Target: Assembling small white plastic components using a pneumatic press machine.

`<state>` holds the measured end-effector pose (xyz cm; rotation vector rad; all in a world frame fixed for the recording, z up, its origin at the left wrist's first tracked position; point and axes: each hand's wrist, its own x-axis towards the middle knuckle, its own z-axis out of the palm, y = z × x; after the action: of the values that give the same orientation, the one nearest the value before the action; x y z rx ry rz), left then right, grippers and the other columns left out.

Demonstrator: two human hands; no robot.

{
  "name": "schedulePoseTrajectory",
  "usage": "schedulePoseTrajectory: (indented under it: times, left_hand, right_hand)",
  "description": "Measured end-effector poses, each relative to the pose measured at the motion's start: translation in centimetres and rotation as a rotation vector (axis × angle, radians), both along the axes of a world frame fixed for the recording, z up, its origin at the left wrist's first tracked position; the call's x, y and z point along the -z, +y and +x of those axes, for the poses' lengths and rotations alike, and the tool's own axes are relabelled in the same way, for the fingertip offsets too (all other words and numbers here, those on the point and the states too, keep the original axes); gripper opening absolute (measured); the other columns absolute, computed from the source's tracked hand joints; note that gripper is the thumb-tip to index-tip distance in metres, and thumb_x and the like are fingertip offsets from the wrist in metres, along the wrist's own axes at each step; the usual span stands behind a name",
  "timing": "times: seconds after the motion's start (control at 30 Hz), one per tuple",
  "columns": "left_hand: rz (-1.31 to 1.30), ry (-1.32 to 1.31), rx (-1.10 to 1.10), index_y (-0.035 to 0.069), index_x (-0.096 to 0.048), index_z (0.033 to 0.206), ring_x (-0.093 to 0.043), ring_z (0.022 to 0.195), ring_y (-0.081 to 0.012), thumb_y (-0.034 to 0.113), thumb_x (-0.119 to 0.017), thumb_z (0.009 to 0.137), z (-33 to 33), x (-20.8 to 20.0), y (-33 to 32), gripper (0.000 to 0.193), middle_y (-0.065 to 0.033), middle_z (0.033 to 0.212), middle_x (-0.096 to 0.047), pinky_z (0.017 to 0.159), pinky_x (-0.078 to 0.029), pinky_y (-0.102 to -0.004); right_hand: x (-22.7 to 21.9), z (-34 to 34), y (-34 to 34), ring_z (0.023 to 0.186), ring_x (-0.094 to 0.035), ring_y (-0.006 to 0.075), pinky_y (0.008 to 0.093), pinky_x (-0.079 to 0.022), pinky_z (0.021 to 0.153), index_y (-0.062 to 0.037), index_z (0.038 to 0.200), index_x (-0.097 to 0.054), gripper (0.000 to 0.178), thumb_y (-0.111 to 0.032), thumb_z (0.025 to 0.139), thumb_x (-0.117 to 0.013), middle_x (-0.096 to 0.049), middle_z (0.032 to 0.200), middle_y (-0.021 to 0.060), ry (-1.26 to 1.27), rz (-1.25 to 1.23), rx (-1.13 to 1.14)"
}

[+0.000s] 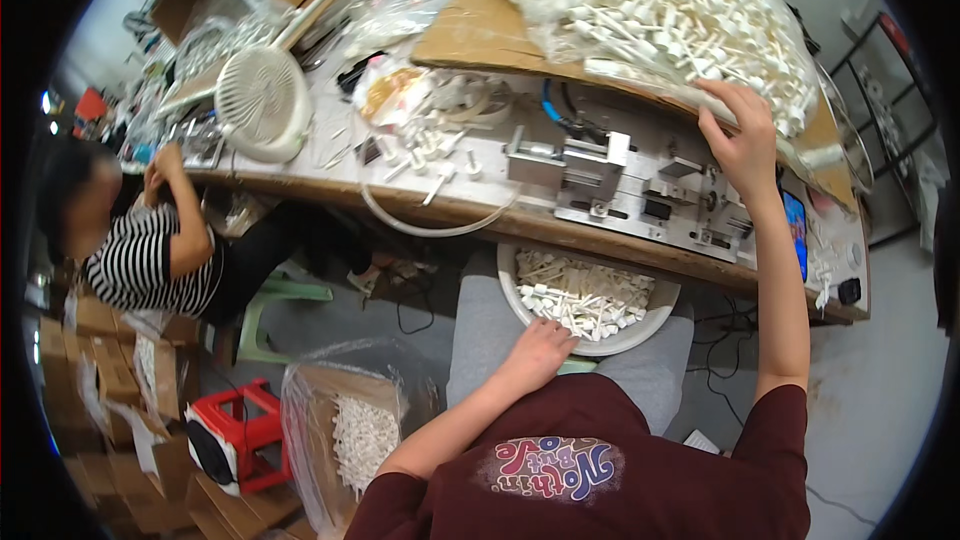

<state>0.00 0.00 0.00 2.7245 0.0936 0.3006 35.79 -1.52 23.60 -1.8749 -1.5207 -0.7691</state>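
Observation:
My left hand [540, 348] lies at the near left rim of a round white basin [660, 318] on my lap. Its fingers are bent and close together at the edge of the white plastic parts [590, 310] inside. What they hold, if anything, is hidden. My right hand [742, 130] is raised over the bench, thumb and fingers apart, nothing visible in it. It is by the near edge of a cardboard sheet [480, 35] under a large heap of white stemmed plastic parts [660, 15] in clear plastic. Below that hand stands a metal fixture [650, 185] with clamps and rails.
A white fan [262, 105] and loose white parts [430, 165] are on the bench [340, 175]. A phone [795, 230] lies right of the fixture. A co-worker in a striped top [155, 265] sits left. A red stool [240, 430] and a lined box of parts [365, 440] are on the floor.

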Motion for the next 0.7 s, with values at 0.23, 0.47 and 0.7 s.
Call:
schedulePoseTrajectory:
  times: [0.23,0.47,0.7]
  left_hand:
    - [0.081,0.067,0.229,0.007,-0.062,0.083,-0.064,0.086,-0.0246,0.013,-0.063,0.075,4.9,5.1,-0.2,0.01,-0.0078,0.088,-0.062,0.073,-0.054,-0.0374]
    - [-0.138,0.044,0.377,0.005,-0.06,0.084,-0.063,0.085,-0.0275,0.011,-0.068,0.072,6.3,5.4,-2.5,0.016,-0.0096,0.088,-0.058,0.071,-0.055,-0.0392]
    - [-0.213,0.144,0.444,0.006,-0.066,0.088,-0.065,0.083,-0.029,0.016,-0.074,0.077,7.5,2.5,-1.5,0.017,-0.0088,0.085,-0.062,0.072,-0.055,-0.0403]
  right_hand:
    - [-1.6,3.3,1.8,0.082,-0.07,0.0288,0.0393,-0.055,0.075,-0.0079,0.101,-0.072,0.021,-0.02,0.084,-0.068,-0.072,0.094,0.011,0.192,-0.06,0.241]
    - [-0.3,4.0,3.4,0.074,-0.069,0.0226,0.0364,-0.054,0.069,-0.0083,0.098,-0.073,0.026,-0.028,0.081,-0.074,-0.073,0.086,0.0078,0.241,-0.106,0.36]
    - [-0.4,-0.8,-2.1,0.071,-0.065,0.009,0.0238,-0.053,0.061,-0.0055,0.108,-0.075,0.022,-0.004,0.086,-0.073,-0.065,0.095,0.004,0.401,0.334,0.001]
